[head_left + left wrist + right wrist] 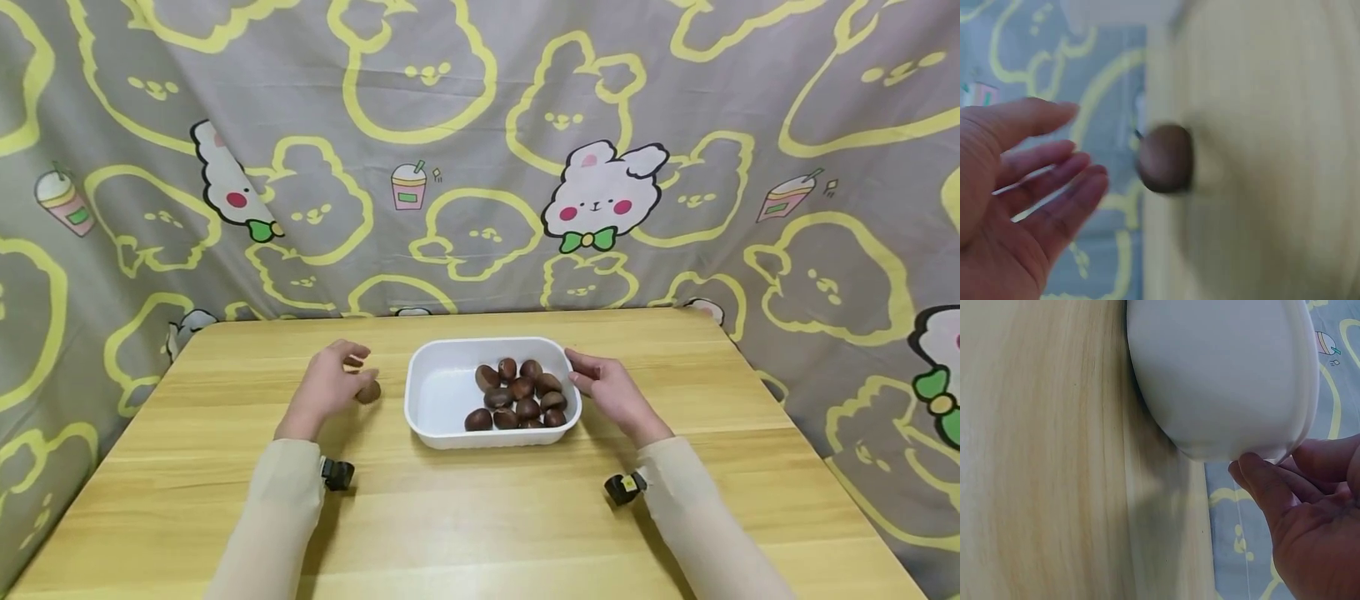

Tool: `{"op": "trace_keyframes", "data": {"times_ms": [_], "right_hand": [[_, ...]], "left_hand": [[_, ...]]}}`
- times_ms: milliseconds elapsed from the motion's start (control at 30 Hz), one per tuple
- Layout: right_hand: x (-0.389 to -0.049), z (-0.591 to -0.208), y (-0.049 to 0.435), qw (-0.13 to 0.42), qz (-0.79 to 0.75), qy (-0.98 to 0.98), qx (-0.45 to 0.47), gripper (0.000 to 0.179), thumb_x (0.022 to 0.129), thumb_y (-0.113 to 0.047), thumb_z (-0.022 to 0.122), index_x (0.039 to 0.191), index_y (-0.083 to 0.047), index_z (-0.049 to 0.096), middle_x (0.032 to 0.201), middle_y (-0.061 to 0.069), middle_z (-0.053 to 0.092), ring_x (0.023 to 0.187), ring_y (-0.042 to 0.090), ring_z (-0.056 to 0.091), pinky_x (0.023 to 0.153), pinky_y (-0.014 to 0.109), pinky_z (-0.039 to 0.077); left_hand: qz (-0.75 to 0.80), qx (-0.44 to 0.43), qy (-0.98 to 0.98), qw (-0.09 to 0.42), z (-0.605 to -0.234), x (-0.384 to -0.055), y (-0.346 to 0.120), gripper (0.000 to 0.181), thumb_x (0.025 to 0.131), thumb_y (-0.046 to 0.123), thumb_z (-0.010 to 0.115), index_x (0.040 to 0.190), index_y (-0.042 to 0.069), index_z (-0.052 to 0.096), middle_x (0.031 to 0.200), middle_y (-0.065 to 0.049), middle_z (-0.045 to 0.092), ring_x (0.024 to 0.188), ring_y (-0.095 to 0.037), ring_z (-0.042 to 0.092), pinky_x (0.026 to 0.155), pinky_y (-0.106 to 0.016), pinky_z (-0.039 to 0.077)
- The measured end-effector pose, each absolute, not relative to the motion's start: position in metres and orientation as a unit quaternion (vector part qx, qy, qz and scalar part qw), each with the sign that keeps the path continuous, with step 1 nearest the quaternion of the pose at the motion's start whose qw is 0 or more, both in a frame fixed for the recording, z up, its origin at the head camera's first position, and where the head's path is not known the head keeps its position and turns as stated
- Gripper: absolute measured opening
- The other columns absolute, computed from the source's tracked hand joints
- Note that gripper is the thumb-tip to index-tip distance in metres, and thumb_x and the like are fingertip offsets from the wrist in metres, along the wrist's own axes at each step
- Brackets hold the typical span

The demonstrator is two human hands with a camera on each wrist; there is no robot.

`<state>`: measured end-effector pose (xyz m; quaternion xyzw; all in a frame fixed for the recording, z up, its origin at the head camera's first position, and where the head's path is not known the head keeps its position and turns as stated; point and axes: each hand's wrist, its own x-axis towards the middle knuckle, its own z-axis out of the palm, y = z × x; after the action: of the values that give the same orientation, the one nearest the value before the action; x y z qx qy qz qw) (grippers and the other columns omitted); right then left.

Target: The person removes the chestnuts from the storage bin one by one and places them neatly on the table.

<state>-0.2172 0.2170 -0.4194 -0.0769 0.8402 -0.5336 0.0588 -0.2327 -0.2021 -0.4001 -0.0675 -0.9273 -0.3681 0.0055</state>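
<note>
Several brown chestnuts [521, 389] lie in a white plastic tray [442, 438], gathered toward its right side. My right hand [613, 390] pinches the tray's right end; in the right wrist view its thumb and fingers [1266, 487] meet at the rim. Left of the tray, a single chestnut [368, 392] is just beside my left hand [330, 385]. Seen from the left wrist, that chestnut [1166, 158] is blurred and apart from the fingers, which are spread with a gap between thumb and fingertips.
The wooden table [480, 517] carries the tray near its far edge. Behind it hangs a grey curtain [480, 167] with yellow cartoon outlines. Each wrist wears a small black camera, one on the left [339, 475] and one on the right [622, 488].
</note>
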Motion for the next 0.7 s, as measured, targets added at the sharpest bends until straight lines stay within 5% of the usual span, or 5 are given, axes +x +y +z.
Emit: {"op": "trace_keyframes", "data": {"times_ms": [267,700], "right_hand": [[-0.216,-0.418,0.216,0.057,-0.538,0.838,-0.077,0.046,0.101,-0.005,0.053,0.145,0.004,0.041,0.144,0.023,0.044,0.132,0.035,0.042,0.107,0.047,0.034],[-0.219,-0.421,0.218,0.057,-0.542,0.834,-0.085,0.046,0.1,-0.004,0.054,0.144,0.006,0.042,0.141,0.024,0.047,0.13,0.036,0.045,0.106,0.046,0.037]], "left_hand": [[-0.496,-0.144,-0.855,0.044,-0.382,-0.216,-0.164,0.033,0.091,0.009,0.072,0.12,-0.002,0.063,0.119,-0.017,0.06,0.114,-0.031,0.057,0.094,-0.037,0.05],[-0.484,-0.266,-0.831,-0.063,-0.383,-0.204,-0.11,0.032,0.088,0.01,0.076,0.116,-0.001,0.066,0.117,-0.009,0.063,0.116,-0.032,0.056,0.097,-0.034,0.047]]}}
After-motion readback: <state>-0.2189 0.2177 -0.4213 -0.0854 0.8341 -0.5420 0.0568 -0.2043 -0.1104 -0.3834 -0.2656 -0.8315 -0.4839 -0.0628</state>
